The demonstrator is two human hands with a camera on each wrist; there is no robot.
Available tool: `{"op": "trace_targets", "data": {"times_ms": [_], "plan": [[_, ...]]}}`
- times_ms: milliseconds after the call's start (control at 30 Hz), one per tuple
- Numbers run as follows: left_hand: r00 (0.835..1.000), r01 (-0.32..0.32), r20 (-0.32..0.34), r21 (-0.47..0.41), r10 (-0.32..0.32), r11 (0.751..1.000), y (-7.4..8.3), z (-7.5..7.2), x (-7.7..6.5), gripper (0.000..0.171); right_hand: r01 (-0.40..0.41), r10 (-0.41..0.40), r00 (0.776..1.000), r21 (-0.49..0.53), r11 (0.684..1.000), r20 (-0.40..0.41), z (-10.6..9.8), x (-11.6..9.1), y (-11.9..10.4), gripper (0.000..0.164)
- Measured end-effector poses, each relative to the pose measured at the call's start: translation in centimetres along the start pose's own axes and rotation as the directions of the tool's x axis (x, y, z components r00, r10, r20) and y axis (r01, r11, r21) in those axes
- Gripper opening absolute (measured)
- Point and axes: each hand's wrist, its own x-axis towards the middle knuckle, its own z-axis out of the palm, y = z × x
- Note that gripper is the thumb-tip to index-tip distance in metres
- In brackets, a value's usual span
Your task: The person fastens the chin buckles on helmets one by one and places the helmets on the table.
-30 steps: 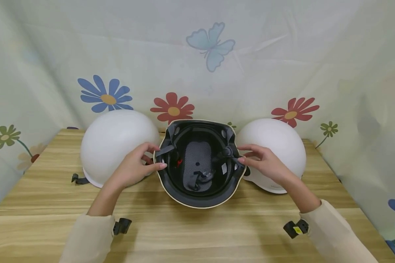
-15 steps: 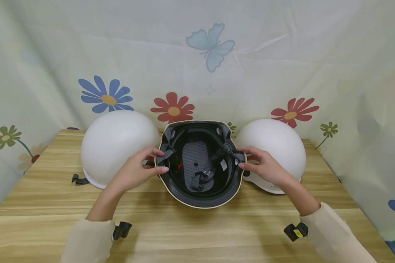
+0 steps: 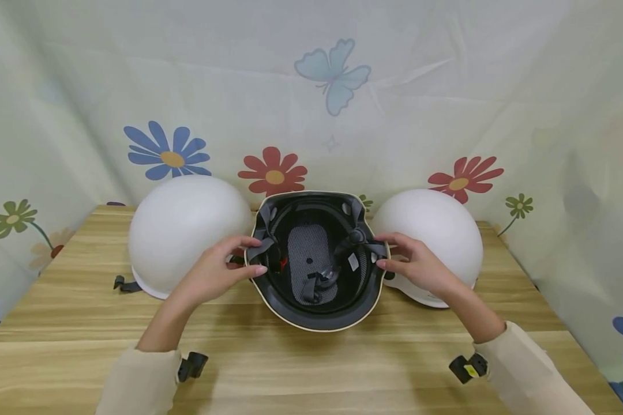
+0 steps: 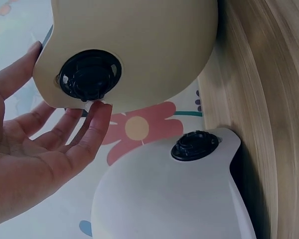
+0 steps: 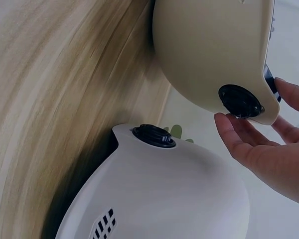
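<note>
A cream helmet (image 3: 311,236) lies upside down in the middle of the table, its black padded inside and dark straps facing up. My left hand (image 3: 219,268) grips its left rim, thumb on the inner edge and fingers outside. On the opposite rim, my right hand (image 3: 420,264) holds it the same way. In the left wrist view, the fingertips touch the shell below a round black side knob (image 4: 90,74). A matching knob (image 5: 240,101) shows beside the fingers in the right wrist view. The outer underside is hidden in the head view.
A white helmet (image 3: 184,225) sits dome up behind my left hand, with a black strap buckle (image 3: 127,284) poking out at its side. Another white helmet (image 3: 436,230) stands dome up behind my right hand. The wooden table (image 3: 316,374) ends at a flower-printed curtain (image 3: 420,75).
Over the first half second the helmet's inside turned slightly and its left strap shifted, while my left hand moved slightly down. Since then both hands have stayed almost still on the rim.
</note>
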Motion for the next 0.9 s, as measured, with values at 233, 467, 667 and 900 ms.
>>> {"op": "trace_targets", "data": {"times_ms": [233, 467, 667, 900], "plan": [[0.999, -0.02, -0.032, -0.038, 0.018, 0.999, 0.4, 0.9, -0.4, 0.059, 0.004, -0.004, 1.0, -0.004, 1.0, 0.002, 0.0, -0.2, 0.0, 0.042], [0.994, -0.019, -0.111, -0.07, 0.011, 0.997, 0.3, 1.4, -0.5, 0.056, 0.007, -0.007, 1.0, -0.003, 1.0, 0.003, -0.2, -0.2, 0.1, 0.042], [0.989, 0.002, -0.143, -0.133, -0.021, 0.991, 0.3, 1.6, -0.5, 0.052, 0.02, -0.02, 1.0, -0.001, 1.0, -0.011, 0.0, -0.1, 0.2, 0.041], [0.984, 0.024, -0.172, -0.158, -0.052, 0.987, 0.1, 1.8, -0.4, 0.053, 0.038, -0.038, 0.998, -0.014, 0.999, -0.041, 0.3, 0.0, 0.4, 0.044]]}}
